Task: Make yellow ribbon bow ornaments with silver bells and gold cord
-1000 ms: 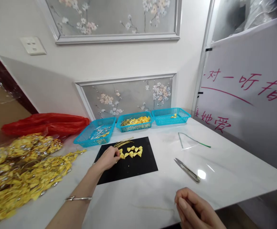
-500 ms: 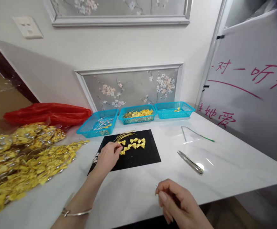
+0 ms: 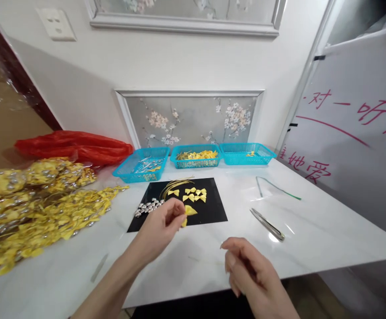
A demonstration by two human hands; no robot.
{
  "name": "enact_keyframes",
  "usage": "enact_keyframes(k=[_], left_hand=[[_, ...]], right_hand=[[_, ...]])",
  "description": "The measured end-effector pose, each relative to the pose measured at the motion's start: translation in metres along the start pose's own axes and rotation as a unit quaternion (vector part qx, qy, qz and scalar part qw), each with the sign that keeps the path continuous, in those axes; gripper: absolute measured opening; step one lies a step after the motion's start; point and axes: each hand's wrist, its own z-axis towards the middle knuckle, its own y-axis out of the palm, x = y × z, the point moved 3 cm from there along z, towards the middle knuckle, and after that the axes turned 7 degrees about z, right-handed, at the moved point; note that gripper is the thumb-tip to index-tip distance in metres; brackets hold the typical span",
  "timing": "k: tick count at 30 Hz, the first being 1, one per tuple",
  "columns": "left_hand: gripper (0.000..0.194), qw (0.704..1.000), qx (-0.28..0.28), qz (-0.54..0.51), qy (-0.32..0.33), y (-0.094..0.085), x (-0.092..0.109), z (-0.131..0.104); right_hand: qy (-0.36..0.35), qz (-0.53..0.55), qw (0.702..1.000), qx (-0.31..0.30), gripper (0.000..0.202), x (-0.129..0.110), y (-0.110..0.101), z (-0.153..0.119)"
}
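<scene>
My left hand [image 3: 166, 221] pinches a yellow bow [image 3: 190, 210] above the front of a black mat [image 3: 209, 210]. More small yellow bows [image 3: 194, 196] lie on the mat, near thin gold wires [image 3: 171, 186]. Silvery beads [image 3: 146, 207] are heaped at the mat's left, partly behind my left hand. My right hand [image 3: 251, 270] hovers over the front of the table, thumb and fingers curled together. A faint thin strand [image 3: 204, 260] runs toward its fingertips, too fine to make out clearly.
Snips [image 3: 268, 224] and a green-tipped strip [image 3: 279, 189] lie on the right. Three blue baskets stand along the wall: left [image 3: 141, 177], middle [image 3: 196, 164], right [image 3: 248, 159]. Yellow beaded garlands [image 3: 47, 212] and a red bag [image 3: 73, 148] fill the left side.
My left hand has drawn back toward me and right from the bows, lifting one off the mat. More silvery beads now show. My right hand has barely moved; the view has shifted slightly.
</scene>
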Motion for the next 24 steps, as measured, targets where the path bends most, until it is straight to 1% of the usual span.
enact_keyframes(k=[3,5,7,10,12,14,16,17,18,20,22,24], left_hand=[[0.015,0.997,-0.015,-0.066,0.026,0.000,0.026,-0.039],[0.018,0.992,-0.020,-0.121,0.022,-0.001,0.036,-0.057],[0.016,0.986,-0.023,-0.167,0.013,-0.001,0.040,-0.067],[0.015,0.979,-0.025,-0.202,0.004,-0.001,0.038,-0.072],[0.012,0.972,-0.025,-0.235,-0.006,0.000,0.033,-0.073],[0.006,0.954,-0.028,-0.297,-0.025,0.003,0.027,-0.076],[0.022,0.926,-0.023,-0.374,-0.051,0.006,0.022,-0.081],[0.029,0.912,-0.021,-0.406,-0.059,0.008,0.020,-0.084],[0.031,0.903,-0.020,-0.425,-0.065,0.009,0.019,-0.087],[0.023,0.899,-0.009,-0.431,-0.077,0.011,0.018,-0.092],[0.015,0.898,0.007,-0.431,-0.092,0.013,0.018,-0.096],[0.017,0.879,0.021,-0.461,-0.116,0.015,0.017,-0.100]], right_hand=[[-0.033,-0.026,0.999,0.003,0.045,-0.021,0.006,0.000],[-0.036,-0.032,0.998,-0.026,0.048,-0.031,0.014,0.002],[-0.022,-0.035,0.997,-0.066,0.050,-0.035,0.024,0.005],[0.008,-0.028,0.994,-0.110,0.048,-0.031,0.036,0.009],[0.031,0.022,0.992,-0.120,0.048,-0.024,0.043,0.010],[0.052,0.091,0.988,-0.111,0.048,-0.016,0.047,0.009],[0.060,0.120,0.986,-0.097,0.048,-0.010,0.050,0.006],[0.056,0.113,0.988,-0.092,0.047,-0.007,0.051,0.005],[0.046,0.097,0.990,-0.087,0.046,-0.006,0.051,0.003],[0.016,0.069,0.995,-0.077,0.044,-0.006,0.053,-0.001],[-0.019,0.068,0.995,-0.069,0.041,-0.005,0.056,-0.004],[-0.041,0.085,0.993,-0.072,0.037,-0.004,0.060,-0.007]])
